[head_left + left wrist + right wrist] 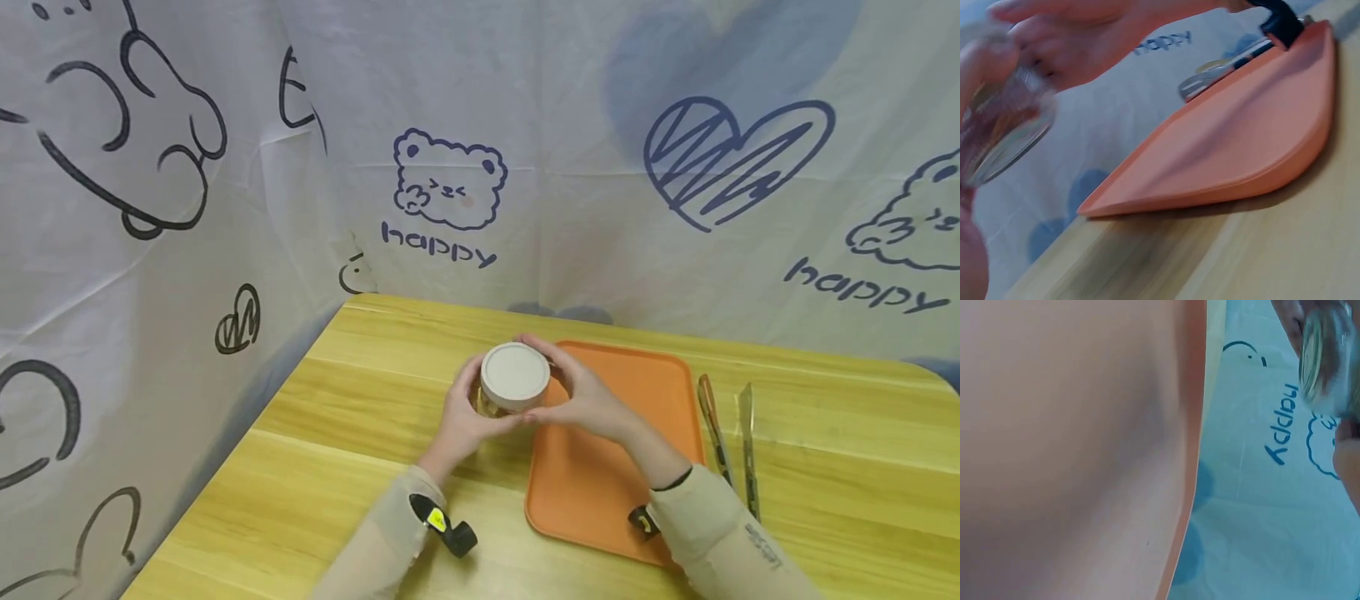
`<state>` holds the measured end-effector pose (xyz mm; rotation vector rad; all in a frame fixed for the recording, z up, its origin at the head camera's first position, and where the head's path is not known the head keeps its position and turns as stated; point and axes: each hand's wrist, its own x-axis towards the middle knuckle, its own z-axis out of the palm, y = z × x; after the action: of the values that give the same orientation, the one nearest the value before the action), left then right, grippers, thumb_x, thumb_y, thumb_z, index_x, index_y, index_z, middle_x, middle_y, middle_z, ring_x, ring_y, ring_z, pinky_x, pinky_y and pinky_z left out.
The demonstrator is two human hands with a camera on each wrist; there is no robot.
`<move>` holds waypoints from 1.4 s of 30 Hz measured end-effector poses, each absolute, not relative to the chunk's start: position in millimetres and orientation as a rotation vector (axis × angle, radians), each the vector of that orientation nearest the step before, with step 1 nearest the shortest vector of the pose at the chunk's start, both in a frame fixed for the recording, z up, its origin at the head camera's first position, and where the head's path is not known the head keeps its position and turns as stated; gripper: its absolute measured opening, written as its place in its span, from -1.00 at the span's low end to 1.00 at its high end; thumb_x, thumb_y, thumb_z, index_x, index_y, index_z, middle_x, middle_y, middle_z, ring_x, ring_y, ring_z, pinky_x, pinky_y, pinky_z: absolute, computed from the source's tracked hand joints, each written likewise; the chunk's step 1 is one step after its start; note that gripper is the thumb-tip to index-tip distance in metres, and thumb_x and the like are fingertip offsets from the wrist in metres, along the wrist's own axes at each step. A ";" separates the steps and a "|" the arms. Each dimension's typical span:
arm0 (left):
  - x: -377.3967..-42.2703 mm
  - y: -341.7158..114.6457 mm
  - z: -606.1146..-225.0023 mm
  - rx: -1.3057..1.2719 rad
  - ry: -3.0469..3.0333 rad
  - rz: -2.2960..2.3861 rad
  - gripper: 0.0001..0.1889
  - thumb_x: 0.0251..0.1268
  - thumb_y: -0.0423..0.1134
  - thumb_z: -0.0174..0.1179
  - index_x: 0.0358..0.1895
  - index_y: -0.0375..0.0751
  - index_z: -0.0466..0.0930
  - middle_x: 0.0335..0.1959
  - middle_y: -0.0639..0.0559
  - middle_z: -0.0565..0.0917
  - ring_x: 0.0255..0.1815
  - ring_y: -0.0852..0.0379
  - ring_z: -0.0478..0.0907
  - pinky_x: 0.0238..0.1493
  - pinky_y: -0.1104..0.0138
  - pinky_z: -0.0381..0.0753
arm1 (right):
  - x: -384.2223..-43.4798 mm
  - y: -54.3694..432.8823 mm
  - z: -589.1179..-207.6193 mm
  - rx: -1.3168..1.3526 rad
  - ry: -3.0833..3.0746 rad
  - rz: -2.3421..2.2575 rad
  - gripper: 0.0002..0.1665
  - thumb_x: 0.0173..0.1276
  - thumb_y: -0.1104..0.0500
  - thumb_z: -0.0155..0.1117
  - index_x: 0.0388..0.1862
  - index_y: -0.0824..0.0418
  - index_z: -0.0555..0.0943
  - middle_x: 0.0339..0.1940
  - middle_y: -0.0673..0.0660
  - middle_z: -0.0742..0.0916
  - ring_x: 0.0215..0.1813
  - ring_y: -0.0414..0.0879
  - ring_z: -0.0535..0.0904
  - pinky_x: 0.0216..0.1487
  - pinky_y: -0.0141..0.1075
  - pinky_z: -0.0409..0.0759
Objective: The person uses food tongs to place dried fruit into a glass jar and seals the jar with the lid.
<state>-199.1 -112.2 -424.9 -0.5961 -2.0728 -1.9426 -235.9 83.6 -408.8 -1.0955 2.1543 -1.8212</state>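
Note:
A clear glass jar (pixel 1019 119) with a round white lid (pixel 515 372) is held up above the table, between both hands. The left hand (pixel 467 421) curves round the jar's left side and grips it. On the other side, the right hand (pixel 592 404) has its fingers behind the jar and its thumb in front, with a gap at the palm. The jar's base shows in the left wrist view, raised off the wood. In the right wrist view the jar (pixel 1329 362) appears at the upper right edge, partly blurred. Its contents cannot be made out clearly.
Under the right forearm lies an orange tray (pixel 577 492) on the wooden table (pixel 840 450). Right of it are two slim tools, one with an orange part (pixel 708 408), the other with a clear flat end (pixel 746 417). A printed white cloth (pixel 570 208) hangs behind.

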 end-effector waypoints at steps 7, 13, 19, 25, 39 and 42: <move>-198.4 -116.1 -422.9 -0.573 -2.133 -1.965 -0.18 -0.26 -0.59 0.47 0.24 -0.43 0.33 0.16 -0.22 0.48 0.24 -0.04 0.35 0.39 0.14 0.20 | -235.3 84.1 -409.2 -1.109 2.127 -1.851 0.03 0.06 0.34 0.50 0.48 0.19 0.19 0.44 0.16 0.34 0.41 0.02 0.25 0.44 -0.06 0.15; -193.2 -105.1 -417.9 -0.513 -2.115 -1.740 -0.18 -0.37 -0.58 0.51 0.18 -0.50 0.38 0.10 -0.31 0.49 0.17 -0.11 0.41 0.35 0.18 0.31 | -234.3 81.6 -412.8 -1.110 2.129 -1.924 0.06 0.01 0.40 0.50 0.48 0.21 0.19 0.44 0.21 0.33 0.43 0.02 0.21 0.45 -0.20 0.15; -195.5 -109.9 -422.2 -0.573 -2.125 -1.851 -0.15 -0.30 -0.59 0.49 0.24 -0.48 0.33 0.15 -0.28 0.46 0.21 -0.08 0.38 0.38 0.21 0.26 | -233.6 85.1 -411.4 -1.118 2.121 -1.888 0.07 0.02 0.40 0.50 0.49 0.23 0.16 0.45 0.21 0.32 0.43 0.02 0.21 0.43 -0.21 0.19; -195.1 -114.8 -423.7 -0.571 -2.167 -1.858 -0.17 -0.27 -0.57 0.49 0.24 -0.47 0.33 0.14 -0.26 0.48 0.21 -0.04 0.39 0.38 0.20 0.26 | -233.6 83.8 -412.5 -1.068 2.168 -1.852 0.03 0.04 0.37 0.50 0.47 0.26 0.20 0.42 0.16 0.37 0.40 0.01 0.26 0.41 -0.22 0.22; -231.4 -133.1 -467.9 -0.466 -2.424 -1.690 -0.15 -0.24 -0.29 0.58 0.28 -0.19 0.39 0.21 -0.05 0.48 0.25 -0.02 0.38 0.35 0.04 0.27 | -254.0 76.1 -430.7 -0.887 2.290 -1.688 0.03 0.01 0.24 0.55 0.45 0.25 0.24 0.41 0.20 0.37 0.40 0.13 0.27 0.39 -0.06 0.26; -235.1 -134.9 -472.3 -0.448 -2.474 -1.699 -0.13 -0.24 -0.28 0.59 0.29 -0.20 0.37 0.21 -0.06 0.48 0.25 -0.01 0.39 0.34 0.07 0.29 | -257.2 75.3 -435.7 -0.862 2.304 -1.648 0.04 0.00 0.23 0.56 0.44 0.29 0.24 0.40 0.24 0.38 0.38 0.16 0.28 0.37 -0.04 0.29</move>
<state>-235.1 -134.9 -472.3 -0.4482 -2.4741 -1.6990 -257.2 75.3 -435.7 -0.8620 2.3041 -1.6475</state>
